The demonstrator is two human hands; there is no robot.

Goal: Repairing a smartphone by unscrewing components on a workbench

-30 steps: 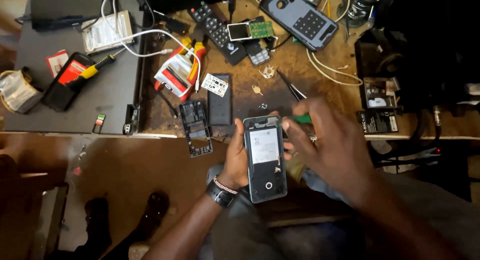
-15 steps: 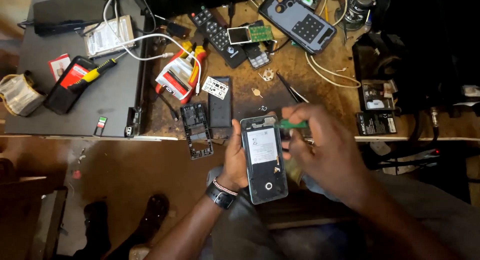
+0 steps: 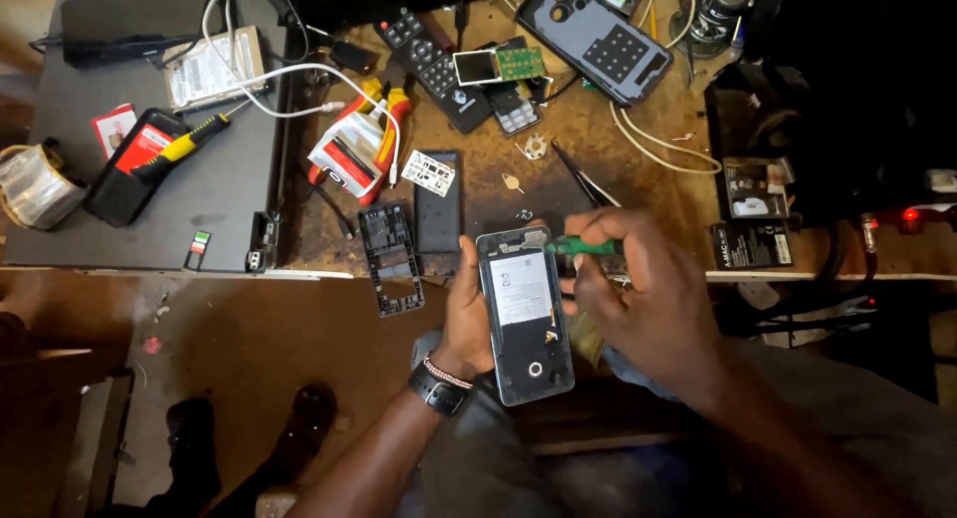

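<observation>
Green-handled screwdriver [image 3: 586, 246] at the top edge of an opened phone [image 3: 524, 314], held over the lap just off the workbench [image 3: 558, 179].

We cradle the flat, glossy slab of the phone in our left hand [image 3: 469, 314], fingers wrapped firmly round its left edge; its bared back shows a pale rectangular battery label and a small round ring lower down. Our right hand [image 3: 638, 294] pinches the slim plastic handle tightly, the tip resting at the phone's upper right corner. Beside us on the scuffed, stained wooden bench lie a black skeletal plastic frame [image 3: 389, 257], a matte dark back cover [image 3: 439, 201], thin metal tweezers [image 3: 583, 177] and a red-and-yellow tool [image 3: 354, 149] under a looping white cable [image 3: 289, 69].
</observation>
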